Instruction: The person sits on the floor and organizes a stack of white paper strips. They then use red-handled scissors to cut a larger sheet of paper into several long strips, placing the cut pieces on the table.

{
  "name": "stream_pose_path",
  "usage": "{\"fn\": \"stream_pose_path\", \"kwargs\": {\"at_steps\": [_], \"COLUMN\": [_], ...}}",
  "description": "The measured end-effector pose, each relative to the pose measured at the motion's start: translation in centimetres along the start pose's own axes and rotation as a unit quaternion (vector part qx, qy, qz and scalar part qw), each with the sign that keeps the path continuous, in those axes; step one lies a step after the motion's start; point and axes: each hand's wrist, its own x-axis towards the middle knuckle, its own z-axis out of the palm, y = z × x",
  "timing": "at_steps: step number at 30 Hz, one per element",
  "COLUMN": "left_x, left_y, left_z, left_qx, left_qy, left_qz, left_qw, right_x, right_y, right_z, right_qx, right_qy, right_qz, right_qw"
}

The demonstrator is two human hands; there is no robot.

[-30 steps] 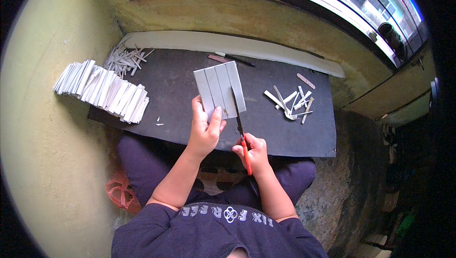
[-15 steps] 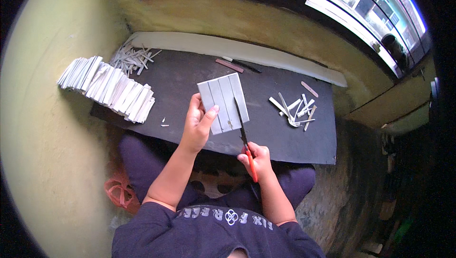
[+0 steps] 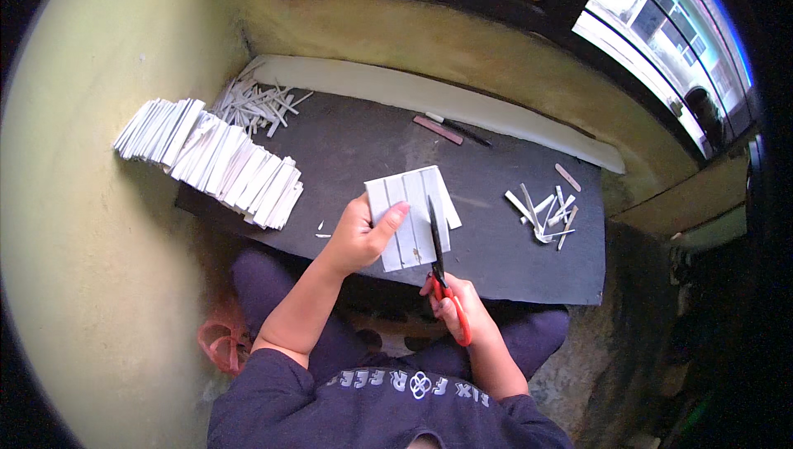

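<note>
My left hand point(image 3: 361, 238) pinches a white card point(image 3: 402, 226) marked with dark lengthwise lines, thumb on top and fingers beneath. In my right hand point(image 3: 467, 304) are scissors point(image 3: 463, 329) with red handles and dark blades. The blades lie over the card's right part, pointing away from me, along its length. A white flap point(image 3: 448, 205) sticks out at an angle past the card's far right side; whether it is still joined to the card I cannot tell. Both hands are above the near edge of the dark low table point(image 3: 347, 143).
A long row of packed white strips point(image 3: 223, 160) stands at the left, with a loose strip pile point(image 3: 256, 106) behind it. More cut strips point(image 3: 545, 213) lie at the right. Toward the back are a pen point(image 3: 458, 128) and a pinkish stick point(image 3: 438, 130); another stick point(image 3: 567, 177) lies far right.
A white flap now splays out at the card's right side. The card sits a little lower and nearer to me. The whole view has shifted, with the table things appearing farther right.
</note>
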Motion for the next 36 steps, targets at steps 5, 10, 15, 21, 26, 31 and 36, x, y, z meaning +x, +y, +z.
{"fn": "stream_pose_path", "kwargs": {"at_steps": [5,10,15,21,26,31,36], "left_x": [0.1,0.4,0.4,0.5,0.5,0.5,0.5], "left_y": [0.1,-0.3,-1.0,-1.9,-1.8,-2.0,-2.0], "left_z": [-1.5,-3.2,-3.7,-3.9,-4.2,-4.3,-4.8], "left_qx": [0.008,-0.05,-0.046,-0.027,-0.038,-0.035,-0.027], "left_qy": [0.026,0.029,0.036,0.041,0.035,0.045,0.03], "left_qz": [0.003,-0.043,-0.018,-0.005,-0.013,0.004,-0.011], "left_qw": [1.0,0.997,0.998,0.999,0.999,0.998,0.999], "right_x": [1.7,3.0,4.4,5.8,6.0,6.2,6.5], "right_y": [-1.4,-3.0,-2.9,-1.6,-1.6,-1.6,-1.5], "right_z": [0.2,0.4,1.5,1.9,2.1,2.3,2.6], "right_qx": [-0.042,-0.078,-0.067,-0.075,-0.061,-0.058,-0.051], "right_qy": [0.004,-0.015,0.003,0.032,0.036,0.048,0.06], "right_qz": [-0.025,-0.015,-0.023,0.002,0.0,0.008,0.017], "right_qw": [0.999,0.997,0.997,0.997,0.997,0.997,0.997]}}
